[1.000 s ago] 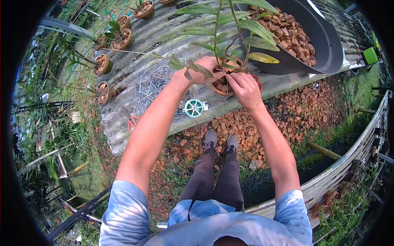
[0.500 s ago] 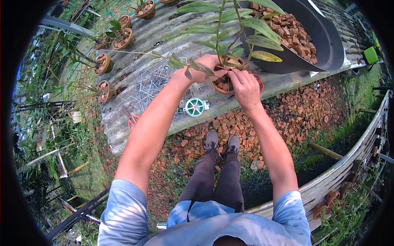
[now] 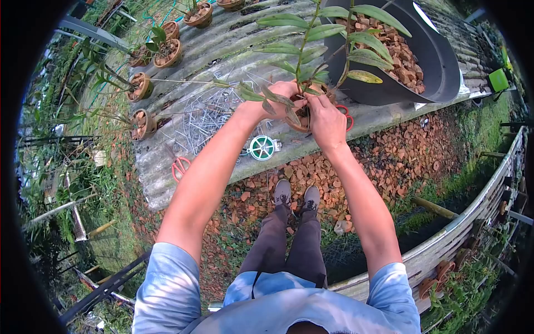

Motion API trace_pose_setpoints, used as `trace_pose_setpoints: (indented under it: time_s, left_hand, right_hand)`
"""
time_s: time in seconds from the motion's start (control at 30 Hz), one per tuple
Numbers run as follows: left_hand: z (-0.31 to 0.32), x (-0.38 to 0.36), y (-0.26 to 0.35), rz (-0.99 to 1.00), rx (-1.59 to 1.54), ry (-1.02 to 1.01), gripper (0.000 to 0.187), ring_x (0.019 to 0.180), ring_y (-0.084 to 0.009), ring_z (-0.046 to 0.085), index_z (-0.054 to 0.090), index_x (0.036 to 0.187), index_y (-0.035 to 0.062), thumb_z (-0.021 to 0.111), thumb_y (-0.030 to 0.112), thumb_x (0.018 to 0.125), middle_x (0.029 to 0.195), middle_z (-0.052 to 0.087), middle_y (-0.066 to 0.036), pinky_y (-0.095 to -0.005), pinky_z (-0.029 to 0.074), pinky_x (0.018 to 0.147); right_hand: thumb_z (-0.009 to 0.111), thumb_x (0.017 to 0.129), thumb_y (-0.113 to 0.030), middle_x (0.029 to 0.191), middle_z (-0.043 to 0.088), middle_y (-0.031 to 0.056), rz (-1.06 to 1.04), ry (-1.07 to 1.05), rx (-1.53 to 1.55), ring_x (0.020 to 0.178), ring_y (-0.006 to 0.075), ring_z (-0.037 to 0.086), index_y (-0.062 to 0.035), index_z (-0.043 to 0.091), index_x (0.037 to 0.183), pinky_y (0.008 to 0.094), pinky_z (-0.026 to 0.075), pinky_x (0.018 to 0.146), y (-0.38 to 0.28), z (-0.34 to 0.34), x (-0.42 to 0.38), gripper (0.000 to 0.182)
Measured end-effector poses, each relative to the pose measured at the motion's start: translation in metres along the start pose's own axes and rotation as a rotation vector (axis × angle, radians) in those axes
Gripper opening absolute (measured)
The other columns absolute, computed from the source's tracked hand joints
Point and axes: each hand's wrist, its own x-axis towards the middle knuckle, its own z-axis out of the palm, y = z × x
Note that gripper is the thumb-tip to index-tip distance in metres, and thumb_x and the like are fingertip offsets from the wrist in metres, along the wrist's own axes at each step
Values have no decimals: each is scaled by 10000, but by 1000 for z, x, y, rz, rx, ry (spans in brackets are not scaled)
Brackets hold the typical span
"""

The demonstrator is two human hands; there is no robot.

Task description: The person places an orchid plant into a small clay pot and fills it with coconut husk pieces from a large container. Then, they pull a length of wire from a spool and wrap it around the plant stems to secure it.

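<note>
A tall leafy potted plant (image 3: 303,50), orchid-like with long green leaves and one yellowing leaf, stands in a small clay pot (image 3: 301,126). My left hand (image 3: 276,98) reaches round the left of the stem base, its fingers closed and partly covered by leaves. On the right, my right hand (image 3: 327,118) is pinched close to the same spot, fingertips almost touching the left ones. Whatever lies between the fingertips is too small and hidden to name. Red-handled scissors (image 3: 349,118) lie just behind my right hand.
Bent metal wires (image 3: 208,119) are heaped on the corrugated sheet (image 3: 161,178). Near its edge lies a green twist-tie spool (image 3: 261,148); another red-handled tool (image 3: 179,167) is left. A black container (image 3: 445,72) holds brick-coloured chunks (image 3: 403,61). Several potted plants (image 3: 143,123) line the left.
The view has shifted slightly, so the plant's leaves appear farther right and lower. Both hands stay at the stem base, with only small finger movement.
</note>
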Motion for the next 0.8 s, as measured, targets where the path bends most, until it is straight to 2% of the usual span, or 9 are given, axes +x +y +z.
trace_pose_setpoints:
  time_s: [0.1,0.23,0.27,0.37,0.47,0.57,0.67,0.8]
  left_hand:
    - [0,-2,2,5,-17,-10,263,902,-308,709,644,1194,31,664,132,953,1023,739,-176,-413,548,785]
    - [-1,-1,4,24,-22,1,244,897,-306,705,649,1183,26,655,121,959,1023,736,-177,-412,542,785]
    - [-1,-1,5,34,-22,7,239,895,-305,704,652,1179,25,655,119,960,1024,736,-176,-412,542,785]
    - [0,0,-3,-13,-18,-42,246,936,-298,715,662,1187,23,659,114,959,1062,739,-177,-408,550,814]
    - [1,-3,6,-4,-153,14,266,990,-291,722,673,1205,27,670,119,956,1113,739,-178,-402,558,855]
    - [-6,-1,16,-114,-82,-42,288,1030,-283,721,675,1227,31,680,123,954,1135,740,-181,-395,558,888]
    - [2,0,3,-22,-92,18,294,1021,-273,720,680,1230,35,685,146,959,1110,746,-180,-392,556,884]
    - [0,1,2,-121,-39,-62,322,995,-265,711,671,1253,47,664,224,985,1113,746,-162,-388,551,886]
  right_hand:
    - [573,960,-118,1066,696,104,60,74,39,842,352,709,-124,670,1216,448,567,703,-11,5,0,273]
    - [591,934,-108,1089,705,105,185,-30,-40,865,350,714,-126,659,1219,471,571,705,-20,6,-2,293]
    - [629,909,-128,1093,702,116,179,-27,-42,847,352,716,-133,648,1236,472,573,698,-18,10,-2,328]
    - [606,908,-123,974,689,133,137,0,-65,813,363,722,-80,656,1087,477,577,672,-19,10,-4,190]
    - [627,923,-126,944,704,149,210,34,15,815,377,713,-74,687,1075,480,569,691,-15,4,-9,171]
    - [707,916,-127,975,729,172,264,197,291,872,390,697,-48,722,1074,463,556,745,-10,12,-13,177]
    - [691,916,-86,983,732,174,208,248,276,861,375,702,-46,729,1081,437,557,753,-12,9,-12,174]
    - [685,913,-79,962,735,141,67,255,226,854,342,704,-60,735,1045,421,561,746,-1,10,-13,142]
